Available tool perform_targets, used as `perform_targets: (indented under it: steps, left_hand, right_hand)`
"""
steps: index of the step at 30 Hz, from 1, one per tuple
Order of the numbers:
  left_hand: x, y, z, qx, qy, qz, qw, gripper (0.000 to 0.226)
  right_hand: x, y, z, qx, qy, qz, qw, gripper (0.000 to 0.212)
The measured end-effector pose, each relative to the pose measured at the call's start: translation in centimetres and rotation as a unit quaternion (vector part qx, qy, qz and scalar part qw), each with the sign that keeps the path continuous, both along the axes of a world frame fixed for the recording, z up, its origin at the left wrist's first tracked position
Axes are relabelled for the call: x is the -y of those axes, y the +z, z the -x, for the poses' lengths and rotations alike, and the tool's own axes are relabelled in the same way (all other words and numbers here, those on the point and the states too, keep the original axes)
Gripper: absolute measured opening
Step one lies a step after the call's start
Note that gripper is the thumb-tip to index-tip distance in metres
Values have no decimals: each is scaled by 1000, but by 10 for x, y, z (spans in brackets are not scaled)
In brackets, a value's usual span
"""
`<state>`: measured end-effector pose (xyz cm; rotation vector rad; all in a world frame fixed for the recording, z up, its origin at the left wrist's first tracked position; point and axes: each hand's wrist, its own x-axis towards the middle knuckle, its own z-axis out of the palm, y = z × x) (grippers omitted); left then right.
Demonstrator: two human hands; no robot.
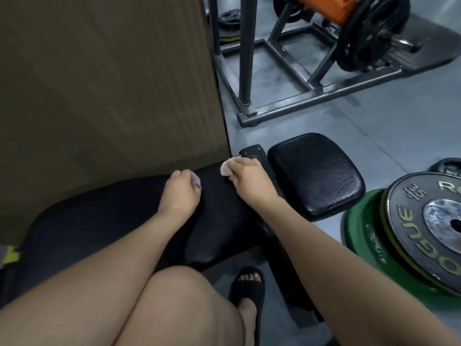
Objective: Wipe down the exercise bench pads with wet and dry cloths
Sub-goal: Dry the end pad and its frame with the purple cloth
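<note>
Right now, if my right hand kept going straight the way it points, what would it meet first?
Your right hand, gripping the white cloth, would likely meet the brown wall panel first; depth is unclear.

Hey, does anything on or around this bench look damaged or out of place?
The small pad has creased, crackled-looking vinyl toward its right side, possibly wear. Beside it, a black plate lies stacked off-centre on a green plate on the floor. Nothing spilled.

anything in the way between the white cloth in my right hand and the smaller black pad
Only the bench's own black bracket sits between the white cloth in the right hand and the smaller pad; nothing loose shows there.
</note>
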<state>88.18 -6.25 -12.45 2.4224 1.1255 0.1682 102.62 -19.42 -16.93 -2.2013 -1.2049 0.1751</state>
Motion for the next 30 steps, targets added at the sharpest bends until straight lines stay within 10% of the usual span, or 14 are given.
perform_targets:
  steps: [5, 10, 17, 23, 26, 30]
  left_hand:
    - [-9, 15, 10, 119, 109, 132, 978, 6]
    - [16, 38, -11, 273, 103, 392, 872, 17]
    - [90, 53, -48, 276, -34, 593, 756, 17]
    - [144, 13, -69, 200, -49, 509, 836, 16]
    - [151, -11, -74, 168, -93, 316, 929, 18]
    - [159, -25, -73, 170, -189, 97, 962, 19]
  right_hand:
    - [8, 2, 3, 12, 25, 34, 999, 21]
    - [50, 45, 6, -134, -103, -44, 985, 25]
    - [119, 65, 6, -475, -169, -153, 850, 43]
    - [175, 56, 2, -471, -286, -193, 812, 19]
    - [206, 46, -3, -429, -328, -152, 828, 7]
    - [230, 36, -11, -381, -329, -73, 861, 12]
